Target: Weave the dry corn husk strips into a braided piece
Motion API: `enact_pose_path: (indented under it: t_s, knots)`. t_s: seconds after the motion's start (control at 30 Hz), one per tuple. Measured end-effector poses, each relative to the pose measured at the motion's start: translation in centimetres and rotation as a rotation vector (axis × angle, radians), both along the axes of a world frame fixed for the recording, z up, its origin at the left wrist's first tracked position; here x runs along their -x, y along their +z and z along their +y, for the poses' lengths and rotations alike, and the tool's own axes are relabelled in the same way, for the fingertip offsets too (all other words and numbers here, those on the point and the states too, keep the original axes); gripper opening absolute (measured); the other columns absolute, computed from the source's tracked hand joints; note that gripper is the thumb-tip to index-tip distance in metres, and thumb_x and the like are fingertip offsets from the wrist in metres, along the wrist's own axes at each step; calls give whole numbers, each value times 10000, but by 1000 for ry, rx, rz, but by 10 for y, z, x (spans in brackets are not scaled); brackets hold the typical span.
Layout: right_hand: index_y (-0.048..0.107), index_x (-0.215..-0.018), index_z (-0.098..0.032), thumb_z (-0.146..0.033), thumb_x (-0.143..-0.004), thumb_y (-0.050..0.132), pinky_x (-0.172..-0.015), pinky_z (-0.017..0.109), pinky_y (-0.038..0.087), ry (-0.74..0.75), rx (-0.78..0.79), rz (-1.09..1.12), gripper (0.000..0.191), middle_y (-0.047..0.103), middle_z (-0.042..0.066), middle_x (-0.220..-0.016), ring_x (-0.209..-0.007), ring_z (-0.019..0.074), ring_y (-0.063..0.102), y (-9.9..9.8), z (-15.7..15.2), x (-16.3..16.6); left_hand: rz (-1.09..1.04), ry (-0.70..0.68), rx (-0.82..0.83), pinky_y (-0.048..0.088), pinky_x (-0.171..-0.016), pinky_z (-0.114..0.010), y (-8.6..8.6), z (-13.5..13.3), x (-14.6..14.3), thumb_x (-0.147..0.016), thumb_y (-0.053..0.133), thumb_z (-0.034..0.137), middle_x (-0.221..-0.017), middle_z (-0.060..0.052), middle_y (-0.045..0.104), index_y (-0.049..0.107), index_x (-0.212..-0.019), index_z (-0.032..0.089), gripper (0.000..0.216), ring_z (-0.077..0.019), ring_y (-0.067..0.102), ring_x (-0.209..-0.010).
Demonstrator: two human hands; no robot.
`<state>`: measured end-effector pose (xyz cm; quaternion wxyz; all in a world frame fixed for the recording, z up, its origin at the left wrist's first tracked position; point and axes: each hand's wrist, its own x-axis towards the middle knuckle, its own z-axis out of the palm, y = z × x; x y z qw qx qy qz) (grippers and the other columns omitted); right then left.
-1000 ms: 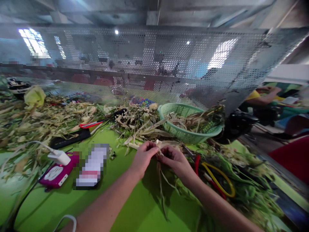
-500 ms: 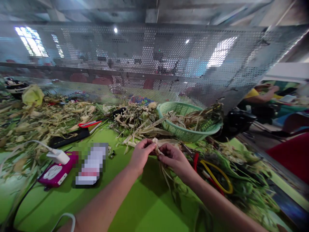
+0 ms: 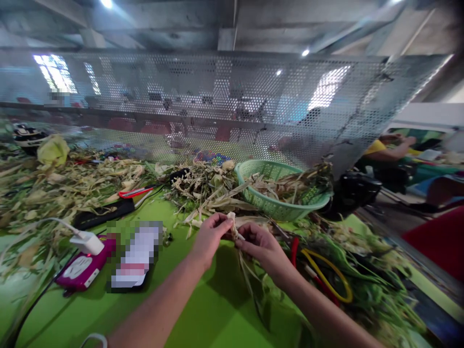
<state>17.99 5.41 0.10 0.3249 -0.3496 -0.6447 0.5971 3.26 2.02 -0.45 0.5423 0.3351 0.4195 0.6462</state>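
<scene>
My left hand (image 3: pixel 213 238) is closed, its thumb and fingers pinching the top of a pale dried plant strip (image 3: pixel 232 218) that looks like corn husk. My right hand (image 3: pixel 261 247) grips the same strip lower down, fingers curled and thumb pointing at it. Long thin strands (image 3: pixel 249 282) hang from between the hands over the green table (image 3: pixel 221 309). Beyond the hands lie more dry husks (image 3: pixel 232 195) and a light green plastic basket (image 3: pixel 286 211) with dried leaves in it. To the right of my right hand is a tool with red and yellow loop handles (image 3: pixel 346 286).
A magenta power strip (image 3: pixel 81 270) with a white charger (image 3: pixel 88 241) and a blurred-out phone (image 3: pixel 136 258) lie at left. A red-handled cutter (image 3: pixel 135 192) rests by the husk heap (image 3: pixel 83 181). Behind stands a perforated metal screen (image 3: pixel 203 104). Another person's arm (image 3: pixel 389 151) shows far right.
The view has tilted up slightly, so the table's contents sit lower. Both hands stay on the husk strip; my right fingers have loosened a little and moved slightly away from the left.
</scene>
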Motion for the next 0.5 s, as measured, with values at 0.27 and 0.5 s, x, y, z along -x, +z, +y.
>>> enact_pose_path:
  t_s: [0.27,0.5]
  knots:
    - [588,-728,-184,-472,-676,724,-496,238,348,-57,-98,-36,323,513,-18,-648,-553,109,427,0,5,-4,129,14,-38,407,-709,-246,-3,-1,0,-715,693,388,-729,12,581,631,-770,174,230,-123,518,-705]
    - [631,-752,-176,-452,-686,728,-501,244,353,-130,-93,32,300,541,-10,-657,-556,109,437,-2,8,-5,88,-71,21,379,-675,-245,0,-3,-1,-713,689,453,-708,9,576,633,-797,161,309,-117,498,-663]
